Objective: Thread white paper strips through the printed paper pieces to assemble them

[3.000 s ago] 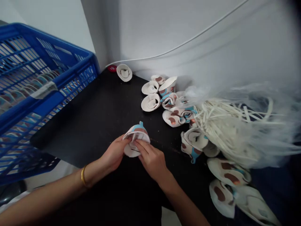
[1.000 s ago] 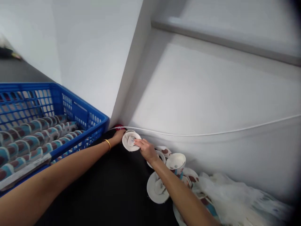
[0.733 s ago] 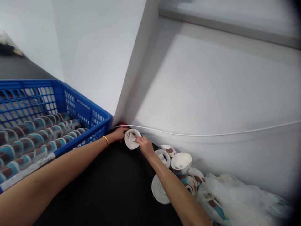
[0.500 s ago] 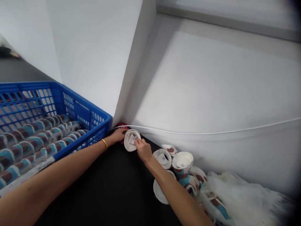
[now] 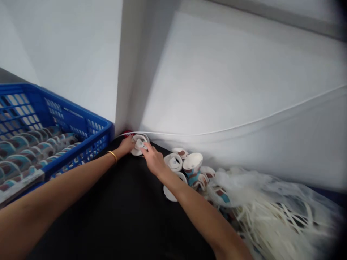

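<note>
At the far corner of the black surface, a round white cup-shaped cloth piece (image 5: 137,150) sits with its open side facing me and a pale tag inside. My left hand (image 5: 126,146) grips its left edge, fingers partly hidden. On the other side, my right hand (image 5: 154,159) reaches over the rim, thumb and forefinger closed at the tag. Just right of that hand lie several similar pieces, among them one with a tag inside (image 5: 173,162) and one with brown and blue patches outside (image 5: 193,163). A red object (image 5: 128,133) shows behind my left hand.
On the left stands a blue plastic crate (image 5: 78,127) with rows of patterned pieces in clear wrap (image 5: 29,153). A white cable (image 5: 217,130) hangs along the wall. Clear plastic bagging (image 5: 252,184) and loose cream strips (image 5: 271,216) lie at the right.
My view has swung right, so the crate and hands appear farther left and more cream strips show. Both hands stay at the same cloth piece, the right one still at its tag.
</note>
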A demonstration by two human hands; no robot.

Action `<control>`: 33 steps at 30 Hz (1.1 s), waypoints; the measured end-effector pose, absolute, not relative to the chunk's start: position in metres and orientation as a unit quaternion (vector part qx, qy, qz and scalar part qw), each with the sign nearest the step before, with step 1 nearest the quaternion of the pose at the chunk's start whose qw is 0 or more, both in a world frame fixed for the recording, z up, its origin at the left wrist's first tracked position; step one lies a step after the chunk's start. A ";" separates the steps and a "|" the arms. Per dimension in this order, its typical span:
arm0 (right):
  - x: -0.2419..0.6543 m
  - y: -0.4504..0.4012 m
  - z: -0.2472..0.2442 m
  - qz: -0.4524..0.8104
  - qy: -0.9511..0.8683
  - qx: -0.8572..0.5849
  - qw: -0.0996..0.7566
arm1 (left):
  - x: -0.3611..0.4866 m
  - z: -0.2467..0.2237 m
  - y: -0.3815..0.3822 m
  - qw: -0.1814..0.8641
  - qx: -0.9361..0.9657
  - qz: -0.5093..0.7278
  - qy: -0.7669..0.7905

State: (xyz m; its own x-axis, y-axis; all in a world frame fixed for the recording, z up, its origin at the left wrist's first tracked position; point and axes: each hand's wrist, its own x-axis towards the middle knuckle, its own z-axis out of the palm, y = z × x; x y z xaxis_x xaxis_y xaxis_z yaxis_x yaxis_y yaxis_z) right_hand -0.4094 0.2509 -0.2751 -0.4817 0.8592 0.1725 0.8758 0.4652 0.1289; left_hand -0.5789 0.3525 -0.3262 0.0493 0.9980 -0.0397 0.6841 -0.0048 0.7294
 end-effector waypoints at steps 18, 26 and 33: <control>-0.280 0.005 -0.266 0.175 -0.774 -0.586 0.162 | -0.493 -0.287 0.084 0.453 0.790 0.227 0.346; -0.244 -0.065 -0.281 0.444 -0.596 -0.599 0.299 | -0.463 -0.294 -0.003 0.696 0.513 0.168 0.473; -0.268 -0.066 -0.283 0.200 -0.702 -0.675 0.105 | -0.444 -0.298 -0.038 0.699 0.487 0.219 0.476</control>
